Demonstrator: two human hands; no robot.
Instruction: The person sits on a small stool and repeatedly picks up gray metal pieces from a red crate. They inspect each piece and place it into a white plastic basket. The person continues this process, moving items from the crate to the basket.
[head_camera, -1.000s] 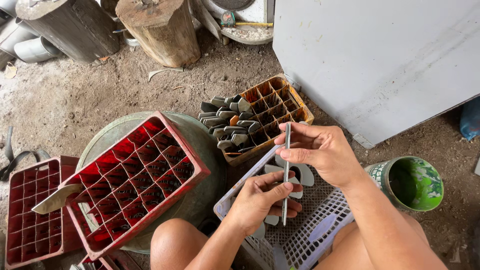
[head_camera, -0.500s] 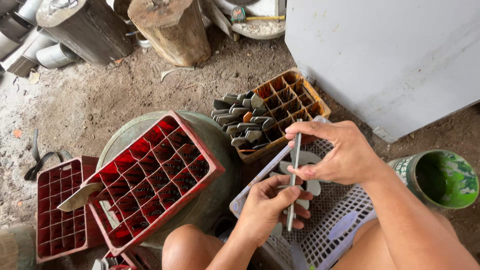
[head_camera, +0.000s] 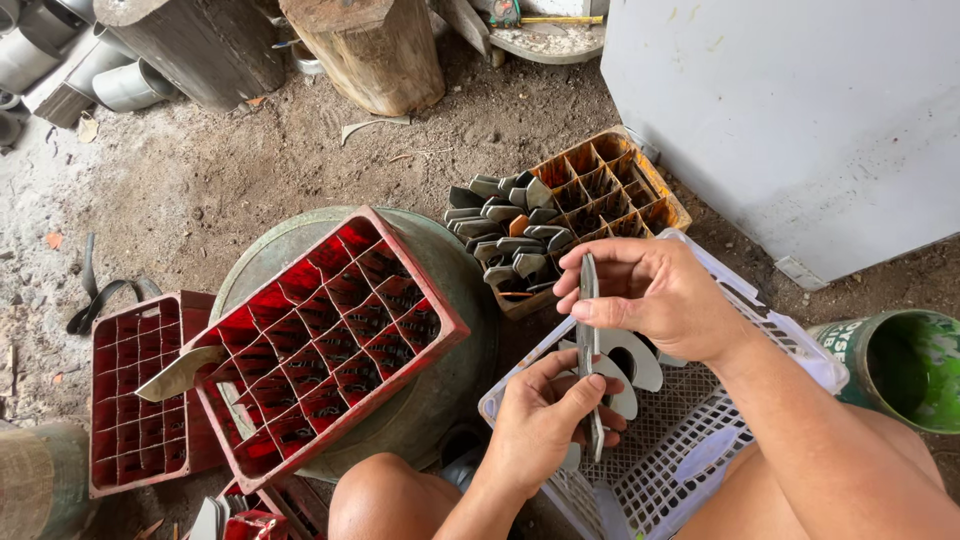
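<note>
Basically, the blade (head_camera: 589, 345) sits edge-up over the white basket (head_camera: 700, 450), right hand (head_camera: 655, 295) pinching its top, left hand (head_camera: 545, 415) clamped lower. Looks thin, stiff, light, probably sharp; grip the flats.

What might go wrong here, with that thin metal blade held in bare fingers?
The blade is pinched edge-on between the right hand and left hand, so a slip might cut a finger. If dropped, it may land in the white basket or on the bare knee.
</note>
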